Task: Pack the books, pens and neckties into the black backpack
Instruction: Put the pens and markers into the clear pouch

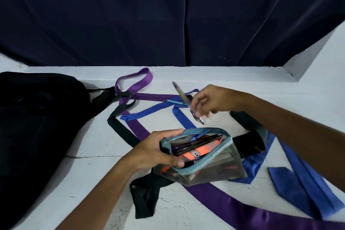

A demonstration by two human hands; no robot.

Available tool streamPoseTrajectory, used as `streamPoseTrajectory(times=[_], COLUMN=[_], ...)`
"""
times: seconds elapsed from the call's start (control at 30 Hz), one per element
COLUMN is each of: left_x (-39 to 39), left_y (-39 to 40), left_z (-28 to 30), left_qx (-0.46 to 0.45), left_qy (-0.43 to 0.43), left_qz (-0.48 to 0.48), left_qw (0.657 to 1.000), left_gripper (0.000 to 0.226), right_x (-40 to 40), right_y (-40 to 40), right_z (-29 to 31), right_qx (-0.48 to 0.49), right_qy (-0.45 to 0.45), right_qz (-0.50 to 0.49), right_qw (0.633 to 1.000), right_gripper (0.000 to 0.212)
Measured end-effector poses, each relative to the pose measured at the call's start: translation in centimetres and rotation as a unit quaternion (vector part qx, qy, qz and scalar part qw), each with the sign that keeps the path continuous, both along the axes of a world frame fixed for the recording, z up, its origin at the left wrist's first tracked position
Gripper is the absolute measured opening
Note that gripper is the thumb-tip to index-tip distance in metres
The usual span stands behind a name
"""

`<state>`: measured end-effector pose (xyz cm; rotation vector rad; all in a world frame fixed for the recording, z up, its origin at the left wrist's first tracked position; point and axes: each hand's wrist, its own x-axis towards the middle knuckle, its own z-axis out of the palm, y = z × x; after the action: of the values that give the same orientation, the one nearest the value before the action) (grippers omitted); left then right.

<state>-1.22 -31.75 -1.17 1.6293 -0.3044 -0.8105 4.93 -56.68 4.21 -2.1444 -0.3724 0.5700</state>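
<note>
Clear plastic pencil pouch (209, 166) with pale blue zip edging, mouth open, raised just above the white table (93, 170); contents visible through the wall: dark pens (197, 142), an orange highlighter (197, 152) and other small items too indistinct to name. Left hand (158, 151): grips the pouch at its left end, thumb curled over the near rim, fingers along the far rim. Right hand (211, 100): above and behind the pouch, fingers curled round a single pen (186, 102), motion-blurred, held tilted with its lower tip pointing down toward the pouch mouth. Black backpack (35, 123): lies on the table at the far left, well apart from the pouch; whether it is open cannot be told. Purple necktie (138, 128): looped near the back edge of the table, running diagonally under the pouch to the near right corner. Blue necktie (149, 111): crosses the purple one at mid-table, with a small blue pen (175, 102) lying on it. Further blue necktie lengths (302, 177) lie at the right, beneath the right forearm. Black necktie (119, 128): trails from beside the backpack toward the pouch and ends in a crumpled fold at the near centre. Dark navy curtain (168, 14): hangs behind the table.
</note>
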Motion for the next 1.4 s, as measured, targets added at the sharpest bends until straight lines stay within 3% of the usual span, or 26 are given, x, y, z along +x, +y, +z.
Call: streamPoseTrajectory(times=[0.1,0.3,0.43,0.6,0.73,0.83,1.03,1.2,1.3,1.4], left_x=[0.1,0.4,0.6,0.5,0.4,0.3,0.0,0.0,0.1,0.3], left_y=[0.0,0.0,0.1,-0.1,0.0,0.1,0.1,0.2,0.3,0.3], left_z=[0.0,0.0,-0.2,0.0,-0.1,0.1,0.3,-0.1,-0.2,-0.3], left_qx=[0.003,0.021,0.024,0.023,0.031,0.03,0.017,0.01,0.009,0.013], left_qy=[0.0,-0.019,-0.022,-0.022,-0.016,-0.012,-0.007,-0.003,-0.002,-0.008], left_qz=[-0.007,-0.012,-0.018,-0.013,-0.01,-0.008,-0.014,-0.008,-0.008,-0.012], left_qw=[1.0,1.0,0.999,0.999,0.999,0.999,1.0,1.0,1.0,1.0], left_gripper=[0.08,0.085,0.078,0.074,0.089,0.09,0.076,0.08,0.084,0.087], right_x=[-1.1,-2.7,-3.4,-2.8,0.9,3.9,6.6,6.1,5.6,4.5], right_y=[-0.1,1.7,2.9,3.6,2.6,2.5,3.0,2.7,1.9,1.2], right_z=[0.4,0.5,0.1,1.1,1.0,-1.1,-6.7,-7.9,-7.1,-4.6], right_qx=[-0.098,-0.321,-0.285,-0.256,-0.195,-0.168,-0.304,-0.303,-0.268,-0.134], right_qy=[0.056,0.002,-0.022,0.029,-0.035,-0.083,-0.128,-0.132,-0.112,-0.132], right_qz=[0.089,0.17,0.154,0.161,0.039,-0.071,-0.117,-0.127,-0.143,-0.18], right_qw=[0.99,0.932,0.946,0.953,0.979,0.98,0.937,0.935,0.946,0.966], right_gripper=[0.013,0.011,0.013,0.019,0.019,0.02,0.02,0.015,0.009,0.005])
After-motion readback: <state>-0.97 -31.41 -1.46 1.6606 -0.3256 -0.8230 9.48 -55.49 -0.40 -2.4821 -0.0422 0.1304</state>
